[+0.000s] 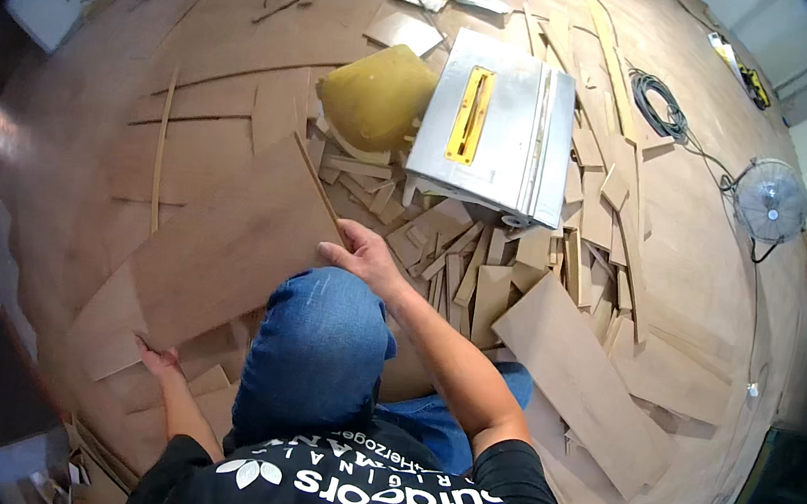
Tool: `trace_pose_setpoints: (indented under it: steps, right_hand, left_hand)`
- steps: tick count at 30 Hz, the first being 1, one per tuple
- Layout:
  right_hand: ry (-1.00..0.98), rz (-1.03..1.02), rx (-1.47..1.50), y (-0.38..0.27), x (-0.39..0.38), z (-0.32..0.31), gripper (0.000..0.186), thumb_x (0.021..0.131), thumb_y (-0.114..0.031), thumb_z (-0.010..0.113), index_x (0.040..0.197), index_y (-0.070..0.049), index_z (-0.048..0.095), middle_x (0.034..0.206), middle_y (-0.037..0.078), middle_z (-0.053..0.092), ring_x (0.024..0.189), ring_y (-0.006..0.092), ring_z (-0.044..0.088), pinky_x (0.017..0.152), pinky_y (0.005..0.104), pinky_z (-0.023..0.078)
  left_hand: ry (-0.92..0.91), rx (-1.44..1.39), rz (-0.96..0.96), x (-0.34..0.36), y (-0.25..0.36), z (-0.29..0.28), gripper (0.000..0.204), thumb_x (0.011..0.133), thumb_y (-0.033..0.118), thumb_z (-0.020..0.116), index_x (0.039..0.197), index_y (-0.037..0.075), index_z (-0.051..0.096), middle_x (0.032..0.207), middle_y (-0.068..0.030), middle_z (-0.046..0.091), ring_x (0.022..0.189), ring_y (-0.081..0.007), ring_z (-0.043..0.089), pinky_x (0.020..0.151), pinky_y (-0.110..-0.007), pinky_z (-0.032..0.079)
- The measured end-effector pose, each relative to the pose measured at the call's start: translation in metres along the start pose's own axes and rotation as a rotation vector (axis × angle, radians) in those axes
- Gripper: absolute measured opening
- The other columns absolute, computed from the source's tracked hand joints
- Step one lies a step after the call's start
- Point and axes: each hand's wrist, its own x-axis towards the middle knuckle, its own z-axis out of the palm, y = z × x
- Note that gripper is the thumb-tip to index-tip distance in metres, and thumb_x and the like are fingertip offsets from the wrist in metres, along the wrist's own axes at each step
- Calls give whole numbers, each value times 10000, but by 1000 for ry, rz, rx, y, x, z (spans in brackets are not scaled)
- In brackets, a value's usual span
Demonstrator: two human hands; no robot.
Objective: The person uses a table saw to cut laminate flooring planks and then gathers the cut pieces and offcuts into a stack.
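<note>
I hold a large brown plywood panel (pixel 212 249) that slants across my raised knee in blue jeans. My right hand (pixel 363 255) grips the panel's upper right edge. At the panel's lower left corner, my left hand (pixel 158 361) clasps the near edge. The panel lies tilted over other sheets on the floor. A grey table saw (pixel 499 128) with a yellow insert stands just beyond it.
A yellow dust bag (pixel 377 96) hangs left of the saw. Many wood offcuts (pixel 482 272) litter the floor around the saw. A long board (pixel 585 375) lies at my right. A coiled black cable (pixel 658 104) and a floor fan (pixel 770 201) sit far right.
</note>
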Motion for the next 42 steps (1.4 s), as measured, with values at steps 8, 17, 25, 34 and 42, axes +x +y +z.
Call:
trace_pose_setpoints:
  steps: [8,17,25,34,42]
  right_hand:
    - [514,-546,755,-112,-32,-57,417,928,-164,595,1301,-38,458,1235,121,564,1100,208,565,925,383,476]
    - [645,-538,682,-172,-62,-78,465,962,-369,498,1330,-87,481,1386,146,450,1281,328,412,1053,527,344]
    - [923,-653,475,-158,-232,-249,482,892,-335,618,1265,-39,544,1336,112,522,1250,270,453,1074,480,337]
    - [1415,-571,276,-210,-214,-350,546,931,-358,547,1301,33,458,1292,140,531,1163,287,504,1001,436,409]
    - [1339,-427,618,-153,-24,-501,432,909,-298,574,1251,-40,516,1245,129,579,1144,324,540,970,504,443]
  left_hand:
    - [-636,-137,-59,-111,47,213,521,944,288,539,1364,8,411,1385,-127,455,1271,-289,422,1086,-458,332]
    - [-1430,-433,-491,-259,-48,365,427,913,265,574,1282,62,504,1243,-92,572,1160,-274,510,1025,-440,366]
    - [-1094,-374,-399,-80,-45,453,760,908,582,455,1397,6,369,1375,-164,468,1259,-319,443,1059,-458,345]
    - [-1530,860,-23,-148,-128,601,708,840,376,691,1302,-87,420,1153,-192,591,978,-203,623,807,-277,527]
    - [-1461,1136,224,-223,-254,689,816,732,471,783,1206,-101,444,1002,-208,636,908,-194,649,716,-314,553]
